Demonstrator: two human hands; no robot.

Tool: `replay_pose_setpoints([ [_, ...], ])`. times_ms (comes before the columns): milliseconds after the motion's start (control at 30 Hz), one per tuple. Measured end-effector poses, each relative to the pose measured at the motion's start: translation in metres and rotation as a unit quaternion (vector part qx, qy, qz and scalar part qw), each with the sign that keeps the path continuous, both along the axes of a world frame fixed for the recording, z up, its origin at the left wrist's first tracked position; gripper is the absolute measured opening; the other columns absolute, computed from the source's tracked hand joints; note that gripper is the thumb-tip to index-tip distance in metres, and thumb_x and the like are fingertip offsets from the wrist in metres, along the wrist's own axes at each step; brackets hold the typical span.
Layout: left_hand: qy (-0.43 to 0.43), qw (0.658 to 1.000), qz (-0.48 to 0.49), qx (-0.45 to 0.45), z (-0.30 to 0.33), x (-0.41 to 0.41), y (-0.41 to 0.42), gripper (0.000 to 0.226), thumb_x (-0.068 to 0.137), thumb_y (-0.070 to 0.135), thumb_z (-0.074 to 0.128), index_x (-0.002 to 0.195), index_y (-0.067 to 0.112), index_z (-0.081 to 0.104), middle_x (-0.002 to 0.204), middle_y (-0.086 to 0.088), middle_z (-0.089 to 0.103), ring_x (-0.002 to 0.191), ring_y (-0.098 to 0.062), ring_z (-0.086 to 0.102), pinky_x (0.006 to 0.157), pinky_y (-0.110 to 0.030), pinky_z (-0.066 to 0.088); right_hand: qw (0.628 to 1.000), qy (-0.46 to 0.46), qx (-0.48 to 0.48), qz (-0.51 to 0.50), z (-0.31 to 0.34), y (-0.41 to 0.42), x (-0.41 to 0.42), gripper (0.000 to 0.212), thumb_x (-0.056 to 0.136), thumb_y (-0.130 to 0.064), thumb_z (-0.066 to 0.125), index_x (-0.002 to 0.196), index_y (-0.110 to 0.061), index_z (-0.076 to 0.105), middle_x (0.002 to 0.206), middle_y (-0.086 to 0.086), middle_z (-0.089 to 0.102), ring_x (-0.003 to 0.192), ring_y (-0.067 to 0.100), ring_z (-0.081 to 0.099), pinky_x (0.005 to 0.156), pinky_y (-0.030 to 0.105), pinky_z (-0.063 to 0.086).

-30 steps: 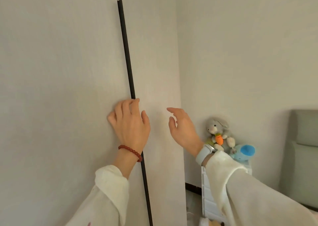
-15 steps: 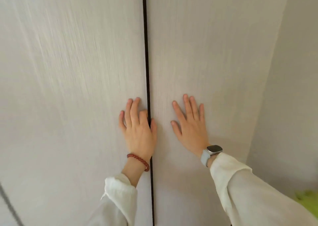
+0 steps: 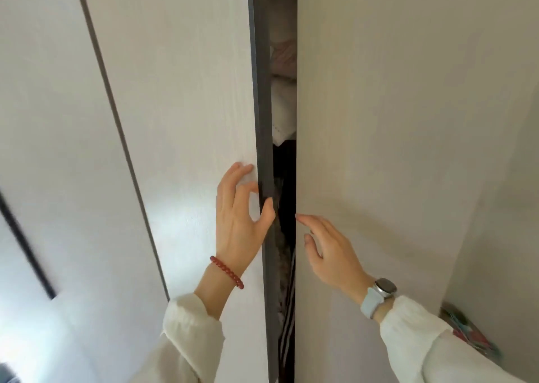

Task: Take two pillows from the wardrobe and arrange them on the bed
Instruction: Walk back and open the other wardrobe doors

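Observation:
Two pale wardrobe doors fill the view. The left door [image 3: 186,114] stands slightly ajar, showing its dark grey edge. My left hand [image 3: 239,219] pinches that edge, thumb on the grey side and fingers on the front face. My right hand [image 3: 329,251] is open beside the right door [image 3: 393,120], with fingertips at its inner edge. Through the narrow gap I see white and pale pink folded fabric [image 3: 284,99] above and dark hanging clothes [image 3: 287,266] below. Whether the fabric is pillows I cannot tell. The bed is out of view.
Another wardrobe panel [image 3: 43,120] lies further left behind a dark seam. A plain wall [image 3: 507,207] meets the wardrobe on the right, with a colourful object [image 3: 466,333] low beside it.
Both palms lay flat on the shut doors half a second ago. The left door has since swung out a little, my left hand has caught its edge, and my right hand has lifted off.

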State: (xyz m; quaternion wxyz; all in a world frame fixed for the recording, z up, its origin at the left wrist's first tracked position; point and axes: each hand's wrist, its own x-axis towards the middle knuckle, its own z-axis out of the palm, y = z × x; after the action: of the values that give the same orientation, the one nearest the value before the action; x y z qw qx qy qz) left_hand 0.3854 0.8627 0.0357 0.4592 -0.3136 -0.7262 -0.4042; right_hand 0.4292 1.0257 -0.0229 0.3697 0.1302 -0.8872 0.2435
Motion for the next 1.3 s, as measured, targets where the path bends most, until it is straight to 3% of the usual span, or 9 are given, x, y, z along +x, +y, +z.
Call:
replay_pose_setpoints([
  [100,0.003,1.000,-0.002,0.023,-0.005,0.028,-0.044,0.021,0.082,0.024,0.056,0.090,0.006,0.055,0.124,-0.001,0.045,0.124,-0.012,0.036,0.105,-0.022,0.033,0.994,0.011,0.056,0.093,-0.008,-0.039,0.020,0.042,0.091,-0.022,0.034,0.131,-0.014,0.040,0.125,0.008,0.057,0.109,0.009,0.050,0.090,0.009,0.034],
  [200,-0.008,0.999,0.036,0.036,-0.011,0.052,-0.088,0.021,0.083,0.024,0.057,0.093,0.005,0.056,0.119,0.000,0.047,0.116,-0.016,0.043,0.098,-0.031,0.039,0.977,0.026,0.116,0.178,-0.018,-0.083,0.028,0.048,0.091,-0.018,0.035,0.139,-0.013,0.027,0.139,0.008,0.045,0.127,0.011,0.039,0.104,0.016,0.031],
  [300,-0.011,0.995,0.097,0.025,-0.014,0.071,-0.134,0.025,0.082,0.018,0.061,0.101,0.002,0.057,0.114,-0.017,0.059,0.107,-0.015,0.046,0.091,-0.030,0.040,0.957,0.047,0.143,0.249,-0.025,-0.128,0.030,0.056,0.090,-0.018,0.039,0.140,-0.011,0.017,0.144,0.007,0.028,0.135,0.009,0.023,0.113,0.017,0.018],
  [500,-0.035,0.969,0.241,0.036,-0.025,0.094,-0.212,0.038,0.089,0.018,0.050,0.123,0.001,0.050,0.121,-0.023,0.054,0.112,-0.019,0.044,0.094,-0.030,0.039,0.933,0.032,0.158,0.320,-0.022,-0.214,0.021,0.055,0.091,-0.020,0.040,0.141,-0.018,0.020,0.150,0.005,0.021,0.137,0.017,0.022,0.112,0.029,0.026],
  [700,-0.092,0.944,0.296,0.116,-0.033,0.091,-0.259,0.048,0.093,0.009,0.043,0.139,0.005,0.028,0.124,-0.021,0.045,0.101,-0.008,0.040,0.085,-0.017,0.036,0.940,0.006,0.124,0.318,-0.021,-0.254,0.010,0.049,0.086,-0.013,0.049,0.133,-0.012,0.038,0.141,0.012,0.042,0.131,0.024,0.035,0.105,0.039,0.038],
  [800,-0.088,0.924,0.361,0.095,-0.044,0.091,-0.269,0.053,0.088,0.007,0.054,0.137,0.005,0.033,0.135,-0.023,0.041,0.121,-0.033,0.041,0.095,-0.033,0.035,0.945,0.011,0.133,0.298,-0.025,-0.250,0.002,0.041,0.084,-0.005,0.052,0.124,-0.004,0.049,0.130,0.016,0.052,0.125,0.031,0.044,0.098,0.047,0.045],
  [867,-0.062,0.906,0.417,0.041,-0.060,0.092,-0.262,0.050,0.083,0.009,0.056,0.131,0.006,0.042,0.136,-0.024,0.042,0.127,-0.036,0.034,0.101,-0.045,0.031,0.953,0.009,0.131,0.273,-0.025,-0.241,-0.004,0.036,0.083,-0.002,0.053,0.120,-0.002,0.053,0.126,0.017,0.055,0.122,0.032,0.047,0.096,0.048,0.046],
  [1067,-0.102,0.947,0.298,-0.056,-0.080,0.066,-0.198,0.038,0.082,0.012,0.053,0.121,0.008,0.052,0.128,-0.020,0.052,0.115,-0.038,0.048,0.092,-0.048,0.039,0.975,0.020,0.133,0.175,-0.019,-0.172,-0.022,0.032,0.084,-0.002,0.048,0.114,-0.004,0.057,0.118,0.014,0.060,0.114,0.029,0.054,0.096,0.039,0.046],
  [1300,-0.102,0.979,0.151,-0.088,-0.024,-0.022,-0.099,0.040,0.085,0.008,0.054,0.125,0.005,0.049,0.130,-0.020,0.049,0.116,-0.036,0.047,0.091,-0.049,0.042,0.992,0.047,0.120,0.003,0.033,-0.060,-0.041,0.031,0.085,-0.005,0.045,0.114,-0.006,0.056,0.119,0.014,0.058,0.114,0.029,0.051,0.095,0.038,0.042],
])
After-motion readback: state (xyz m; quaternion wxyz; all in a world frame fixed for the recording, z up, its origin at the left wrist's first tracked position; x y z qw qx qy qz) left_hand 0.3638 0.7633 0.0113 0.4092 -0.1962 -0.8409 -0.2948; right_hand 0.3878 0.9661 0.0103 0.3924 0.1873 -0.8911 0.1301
